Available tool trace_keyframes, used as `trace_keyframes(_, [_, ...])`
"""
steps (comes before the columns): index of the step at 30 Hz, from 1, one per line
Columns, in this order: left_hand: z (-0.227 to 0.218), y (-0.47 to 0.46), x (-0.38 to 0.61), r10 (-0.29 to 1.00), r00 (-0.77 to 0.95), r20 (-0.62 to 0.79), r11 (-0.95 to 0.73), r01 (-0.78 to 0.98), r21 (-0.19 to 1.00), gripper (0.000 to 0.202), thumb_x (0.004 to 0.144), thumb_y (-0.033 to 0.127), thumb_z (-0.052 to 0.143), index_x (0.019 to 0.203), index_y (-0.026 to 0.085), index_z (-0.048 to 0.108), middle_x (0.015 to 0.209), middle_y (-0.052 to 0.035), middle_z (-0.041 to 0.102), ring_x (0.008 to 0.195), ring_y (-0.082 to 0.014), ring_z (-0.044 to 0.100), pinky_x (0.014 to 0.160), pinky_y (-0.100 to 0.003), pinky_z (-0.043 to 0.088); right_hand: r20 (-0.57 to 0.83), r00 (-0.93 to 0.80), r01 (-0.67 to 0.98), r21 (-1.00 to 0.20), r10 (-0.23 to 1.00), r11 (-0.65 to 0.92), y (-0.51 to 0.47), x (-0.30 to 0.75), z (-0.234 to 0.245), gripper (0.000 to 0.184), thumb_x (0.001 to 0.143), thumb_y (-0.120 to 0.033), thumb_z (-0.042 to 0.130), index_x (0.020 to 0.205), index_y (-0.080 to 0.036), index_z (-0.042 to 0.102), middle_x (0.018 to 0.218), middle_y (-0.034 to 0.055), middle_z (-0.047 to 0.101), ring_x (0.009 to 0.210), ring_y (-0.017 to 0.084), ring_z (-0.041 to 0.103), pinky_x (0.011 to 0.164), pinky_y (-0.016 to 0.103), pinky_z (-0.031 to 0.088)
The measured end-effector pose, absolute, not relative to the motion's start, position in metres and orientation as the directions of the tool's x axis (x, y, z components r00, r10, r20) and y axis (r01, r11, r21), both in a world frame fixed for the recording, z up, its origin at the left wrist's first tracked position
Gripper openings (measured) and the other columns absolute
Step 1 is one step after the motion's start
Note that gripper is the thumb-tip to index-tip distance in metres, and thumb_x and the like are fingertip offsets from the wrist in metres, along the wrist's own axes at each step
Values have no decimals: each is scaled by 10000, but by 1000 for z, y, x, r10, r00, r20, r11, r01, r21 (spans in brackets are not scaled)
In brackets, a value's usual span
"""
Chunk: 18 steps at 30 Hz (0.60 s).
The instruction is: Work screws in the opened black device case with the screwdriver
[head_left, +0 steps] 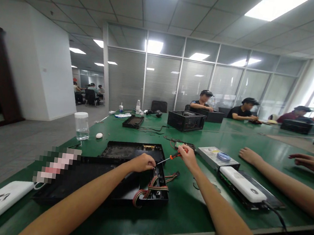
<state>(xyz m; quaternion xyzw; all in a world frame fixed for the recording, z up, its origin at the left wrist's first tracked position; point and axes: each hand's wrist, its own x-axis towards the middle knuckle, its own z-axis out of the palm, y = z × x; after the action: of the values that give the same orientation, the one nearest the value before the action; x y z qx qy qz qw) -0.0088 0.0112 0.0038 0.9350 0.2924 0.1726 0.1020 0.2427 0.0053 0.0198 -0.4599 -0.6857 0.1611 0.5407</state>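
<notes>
Our right hand [188,158] clamped on screwdriver [172,157], tip obscured at black case [89,167], left hand [143,163] there, grip we cannot tell

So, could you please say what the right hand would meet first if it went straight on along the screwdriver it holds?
The right hand would probably meet the left hand first, beside the tip of the screwdriver, though depth is unclear and the rim of the black case might come sooner.
</notes>
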Motion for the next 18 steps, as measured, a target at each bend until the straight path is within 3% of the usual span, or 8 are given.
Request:
trace_keyframes(5, [2, 11, -9, 578, 772, 266, -811, 504, 297, 151, 756, 224, 546, 860, 145, 622, 767, -18, 637, 681, -106, 568, 662, -179, 410, 616, -76, 582, -611, 784, 536, 1, 236, 20, 341, 769, -450, 370, 606, -166, 465, 560, 5, 453, 539, 117, 415, 528, 217, 339])
trace_keyframes(13, [4, 10, -9, 574, 782, 245, -812, 505, 292, 176, 757, 219, 530, 877, 145, 636, 821, -30, 653, 736, -118, 582, 705, -182, 405, 685, -112, 585, -541, 720, 605, -2, 233, 21, 313, 774, -385, 394, 590, -154, 497, 548, -14, 453, 521, 102, 410, 520, 204, 319])
trace_keyframes(18, [7, 7, -8, 588, 770, 246, -804, 524, 280, 180, 735, 178, 528, 869, 144, 644, 799, -25, 655, 699, -113, 578, 675, -175, 400, 676, -186, 786, -333, 713, 520, -33, 215, 45, 344, 801, -397, 377, 635, -161, 564, 557, 4, 534, 531, 113, 470, 541, 209, 314])
